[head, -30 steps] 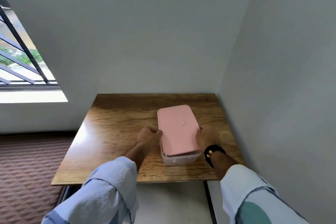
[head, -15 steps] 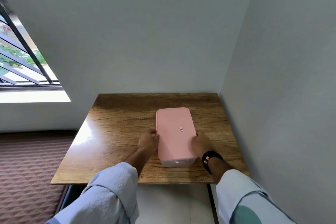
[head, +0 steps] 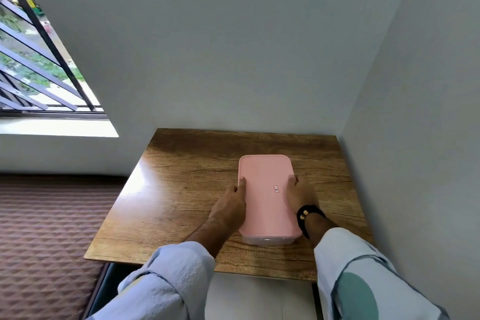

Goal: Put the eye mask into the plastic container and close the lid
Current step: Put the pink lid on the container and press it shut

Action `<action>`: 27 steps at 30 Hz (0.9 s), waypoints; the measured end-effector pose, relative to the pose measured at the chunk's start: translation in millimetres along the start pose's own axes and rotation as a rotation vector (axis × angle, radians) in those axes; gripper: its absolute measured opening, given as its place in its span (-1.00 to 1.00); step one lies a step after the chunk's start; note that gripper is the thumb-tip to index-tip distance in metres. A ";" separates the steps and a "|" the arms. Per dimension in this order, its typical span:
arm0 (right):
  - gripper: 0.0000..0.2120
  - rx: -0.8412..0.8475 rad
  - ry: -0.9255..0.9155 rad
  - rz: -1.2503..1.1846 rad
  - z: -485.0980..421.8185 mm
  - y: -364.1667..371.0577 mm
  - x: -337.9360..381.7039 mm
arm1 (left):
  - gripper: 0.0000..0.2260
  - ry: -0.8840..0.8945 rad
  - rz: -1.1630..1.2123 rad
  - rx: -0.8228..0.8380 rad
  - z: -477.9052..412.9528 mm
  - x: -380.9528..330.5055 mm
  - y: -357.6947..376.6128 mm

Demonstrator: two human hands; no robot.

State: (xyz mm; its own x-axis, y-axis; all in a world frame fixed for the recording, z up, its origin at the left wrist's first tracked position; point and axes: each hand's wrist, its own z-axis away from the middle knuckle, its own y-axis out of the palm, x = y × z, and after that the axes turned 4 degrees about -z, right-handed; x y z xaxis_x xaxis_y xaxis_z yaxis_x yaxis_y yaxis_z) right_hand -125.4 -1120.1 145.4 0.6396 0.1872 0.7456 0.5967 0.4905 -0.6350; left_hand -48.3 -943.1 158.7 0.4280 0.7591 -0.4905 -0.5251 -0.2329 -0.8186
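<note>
A clear plastic container (head: 267,239) with a pink lid (head: 266,189) lies lengthwise on the wooden table (head: 181,184), right of centre. The lid sits flat on the box. My left hand (head: 230,206) presses against the lid's left long edge, thumb on top. My right hand (head: 298,193), with a black band at the wrist, grips the lid's right long edge. The eye mask is not visible; the pink lid hides the container's inside.
The table stands in a corner, with grey walls behind it and close on the right (head: 415,138). A barred window (head: 39,65) is at the upper left. A brown quilted surface (head: 46,236) lies left of the table.
The lid, raised at its near end a second ago, now lies flat on the container. Both hands have slid forward along the lid's long edges.
</note>
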 end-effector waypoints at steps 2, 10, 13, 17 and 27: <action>-0.61 -0.031 0.014 -0.029 -9.4 2.0 6.3 | -0.36 0.053 -0.167 0.017 -3.5 -0.2 -1.2; -0.58 0.196 0.155 -0.289 -31.5 -7.4 15.2 | -0.42 0.055 -0.172 0.017 -10.6 3.1 -0.7; -0.57 0.324 0.201 -0.275 -40.3 -13.7 22.4 | -0.40 0.088 -0.228 0.000 -10.5 4.5 -0.9; -0.58 0.328 0.200 -0.266 -41.1 -16.1 25.0 | -0.44 0.064 -0.153 0.010 -13.8 3.6 -4.8; -0.68 -0.031 -0.213 0.091 1.2 -3.8 -10.2 | -0.53 0.062 -0.099 -0.154 -6.3 -3.6 -1.5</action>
State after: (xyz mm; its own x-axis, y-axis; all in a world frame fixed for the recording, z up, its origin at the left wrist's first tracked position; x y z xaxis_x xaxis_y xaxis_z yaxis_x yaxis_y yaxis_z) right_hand -134.7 -1122.9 140.4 0.5770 0.4062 0.7086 0.5577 0.4379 -0.7052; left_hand -44.4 -949.3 159.8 0.5185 0.7453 -0.4191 -0.3615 -0.2531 -0.8974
